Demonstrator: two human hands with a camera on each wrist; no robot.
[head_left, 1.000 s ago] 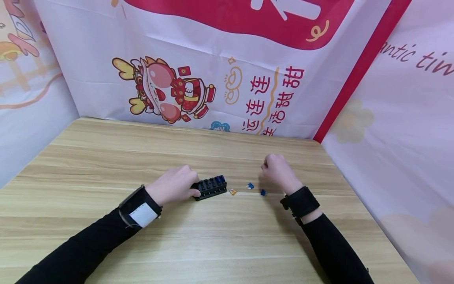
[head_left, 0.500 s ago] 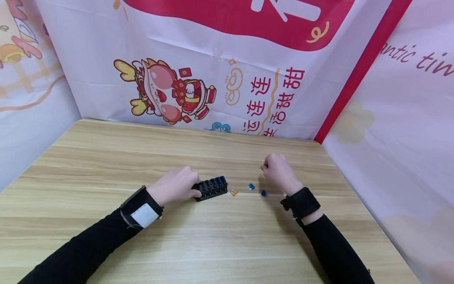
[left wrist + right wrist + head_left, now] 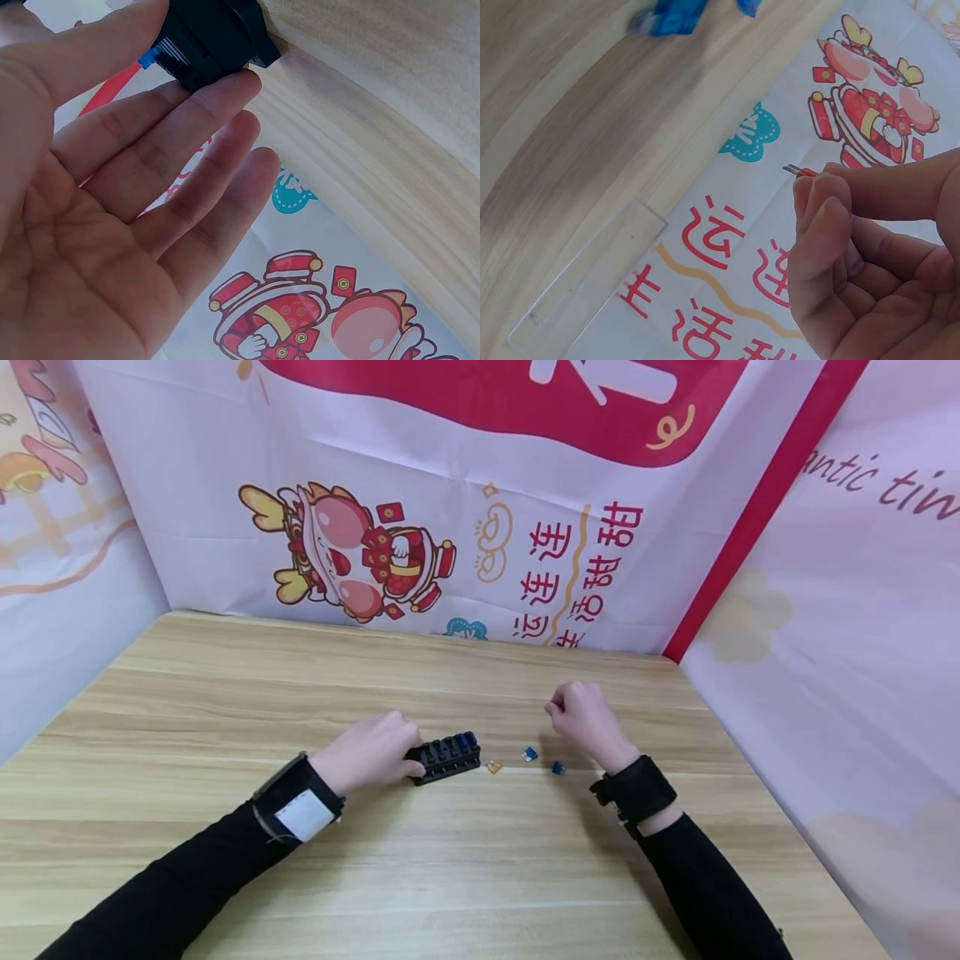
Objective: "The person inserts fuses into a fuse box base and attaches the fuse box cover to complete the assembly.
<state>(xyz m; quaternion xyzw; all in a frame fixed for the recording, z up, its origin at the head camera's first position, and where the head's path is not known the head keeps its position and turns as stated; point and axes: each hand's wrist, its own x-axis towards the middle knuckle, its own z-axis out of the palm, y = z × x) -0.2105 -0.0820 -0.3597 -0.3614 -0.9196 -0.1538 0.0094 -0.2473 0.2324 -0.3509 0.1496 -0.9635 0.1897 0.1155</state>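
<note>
My left hand point(image 3: 369, 750) grips the left end of a black fuse block point(image 3: 450, 758) between thumb and fingers. At the block's right end sit dark blue pieces point(image 3: 468, 739). In the left wrist view the block point(image 3: 214, 41) is pinched near the fingertips, while the other fingers are spread below. My right hand point(image 3: 588, 722) is raised right of the block. Between thumb and index finger it pinches a small red blade fuse point(image 3: 804, 172), its metal prongs pointing outward. On the table lie an orange fuse point(image 3: 493, 767) and two blue fuses, one nearer point(image 3: 558, 767), one farther point(image 3: 530, 753).
A clear plastic piece point(image 3: 592, 281) lies by the table's back edge in the right wrist view. The wooden table point(image 3: 420, 877) meets a printed cloth backdrop point(image 3: 420, 460) at the back. Another cloth point(image 3: 847, 652) hangs along the right side.
My right hand has shifted slightly to the left and away from me. The left hand, the fuse block and the loose fuses stay put.
</note>
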